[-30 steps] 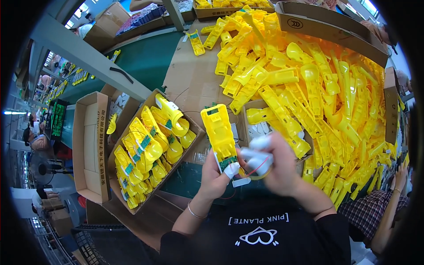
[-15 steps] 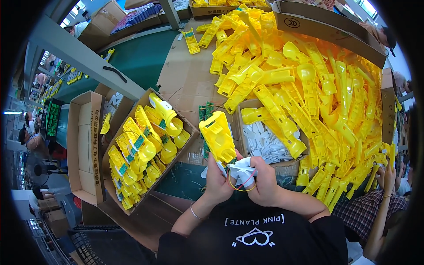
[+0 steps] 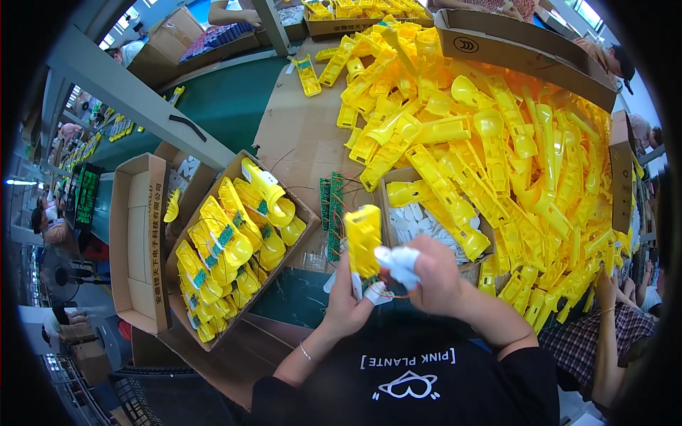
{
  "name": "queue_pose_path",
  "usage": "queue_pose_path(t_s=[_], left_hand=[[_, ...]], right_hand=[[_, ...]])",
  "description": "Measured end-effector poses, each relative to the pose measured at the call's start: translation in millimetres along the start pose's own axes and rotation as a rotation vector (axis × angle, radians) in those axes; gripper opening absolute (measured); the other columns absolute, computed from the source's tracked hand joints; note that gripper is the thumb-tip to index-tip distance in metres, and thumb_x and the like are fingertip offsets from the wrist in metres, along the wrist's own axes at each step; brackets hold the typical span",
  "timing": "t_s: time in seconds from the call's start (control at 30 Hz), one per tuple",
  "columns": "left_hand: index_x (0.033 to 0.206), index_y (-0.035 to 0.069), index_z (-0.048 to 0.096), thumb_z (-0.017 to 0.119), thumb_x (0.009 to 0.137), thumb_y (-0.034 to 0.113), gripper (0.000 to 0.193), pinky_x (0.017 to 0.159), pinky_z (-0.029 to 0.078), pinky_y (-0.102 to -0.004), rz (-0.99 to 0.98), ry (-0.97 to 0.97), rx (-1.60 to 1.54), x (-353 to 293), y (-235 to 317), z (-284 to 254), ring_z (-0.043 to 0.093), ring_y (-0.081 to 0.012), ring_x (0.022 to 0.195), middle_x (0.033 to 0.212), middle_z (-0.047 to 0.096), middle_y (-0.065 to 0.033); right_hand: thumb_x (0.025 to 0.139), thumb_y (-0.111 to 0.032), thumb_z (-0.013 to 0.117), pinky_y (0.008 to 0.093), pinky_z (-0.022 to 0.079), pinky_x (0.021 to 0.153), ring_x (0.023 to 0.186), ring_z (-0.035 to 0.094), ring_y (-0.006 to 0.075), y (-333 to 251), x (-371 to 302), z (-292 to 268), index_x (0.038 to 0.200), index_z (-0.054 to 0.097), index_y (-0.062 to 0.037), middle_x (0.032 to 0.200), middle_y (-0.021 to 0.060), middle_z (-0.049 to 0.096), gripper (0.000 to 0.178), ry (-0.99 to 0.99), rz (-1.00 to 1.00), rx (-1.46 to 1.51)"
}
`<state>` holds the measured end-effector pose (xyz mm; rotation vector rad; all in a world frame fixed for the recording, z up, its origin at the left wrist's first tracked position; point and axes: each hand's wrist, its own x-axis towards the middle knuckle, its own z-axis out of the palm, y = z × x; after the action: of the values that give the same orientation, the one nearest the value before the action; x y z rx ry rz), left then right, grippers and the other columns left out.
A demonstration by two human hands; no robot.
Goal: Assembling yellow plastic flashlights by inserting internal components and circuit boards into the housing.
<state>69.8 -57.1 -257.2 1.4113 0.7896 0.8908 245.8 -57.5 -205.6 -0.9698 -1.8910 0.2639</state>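
My left hand [image 3: 347, 302] is closed round the lower end of a yellow plastic housing [image 3: 364, 241], held upright above the bench edge. White covering shows on its thumb tip. A small green circuit board and thin wires show at the housing's lower end, partly hidden by the fingers. My right hand [image 3: 439, 278] is just right of the housing, its fingers curled and smeared by motion. White covering [image 3: 401, 261] is at its fingertips; whether it holds anything is unclear. Behind the housing, strips of green circuit boards [image 3: 331, 213] with thin wires lie on cardboard.
A cardboard box [image 3: 312, 221] at left holds yellow housings with boards. An open carton [image 3: 138, 245] stands beside it. Small white parts [image 3: 408, 221] fill a box behind my right hand. A large heap of yellow housings [image 3: 490, 156] covers the right side. A co-worker's arm [image 3: 606, 334] is at far right.
The housing has turned more edge-on and moved slightly right in my left hand. My right hand has drawn away from its lower end, up and to the right.
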Motion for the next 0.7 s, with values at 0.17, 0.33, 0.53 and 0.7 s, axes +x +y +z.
queue_pose_path(t_s=[0.17,0.33,0.53,0.7], left_hand=[[0.129,-0.001,0.033,0.061,0.077,0.005,0.06,0.092,0.039,-0.0331,0.074,-0.097,0.232,-8,8,-7,0.052,-0.0266,0.108,0.115,0.05,-0.016],[0.132,-0.001,0.031,0.063,0.077,0.008,0.064,0.094,0.037,-0.0306,0.057,-0.204,0.379,-10,16,-20,0.048,-0.0174,0.111,0.117,0.051,-0.0114],[0.136,0.001,0.027,0.068,0.072,0.005,0.076,0.087,0.045,-0.0293,-0.371,-0.196,-0.661,-19,23,-25,0.051,-0.0172,0.109,0.122,0.049,-0.0109],[0.136,-0.001,0.027,0.069,0.073,0.007,0.076,0.092,0.042,-0.0305,-0.318,-0.196,-0.744,-32,32,-23,0.052,-0.0182,0.109,0.123,0.05,-0.0126]], right_hand=[[0.069,-0.006,0.061,0.0382,0.043,0.063,0.076,0.051,0.0323,0,28,-5,0.098,0.047,0.0015,0.087,0.0158,0.05,0.033,-0.212,0.061,-0.412],[0.07,-0.002,0.059,0.0389,0.04,0.083,0.093,0.048,0.0345,0,30,-25,0.115,0.043,0.0033,0.104,0.019,0.047,0.049,-0.377,0.134,-0.466],[0.069,-0.005,0.066,0.0332,0.041,0.088,0.101,0.053,0.0225,21,22,-31,0.127,0.038,0.0,0.108,0.0141,0.055,0.065,-0.421,0.357,0.092],[0.068,-0.002,0.067,0.0297,0.048,0.06,0.066,0.062,0.0194,23,22,5,0.085,0.061,-0.0003,0.078,0.0113,0.063,0.018,-0.076,0.034,-0.101]])
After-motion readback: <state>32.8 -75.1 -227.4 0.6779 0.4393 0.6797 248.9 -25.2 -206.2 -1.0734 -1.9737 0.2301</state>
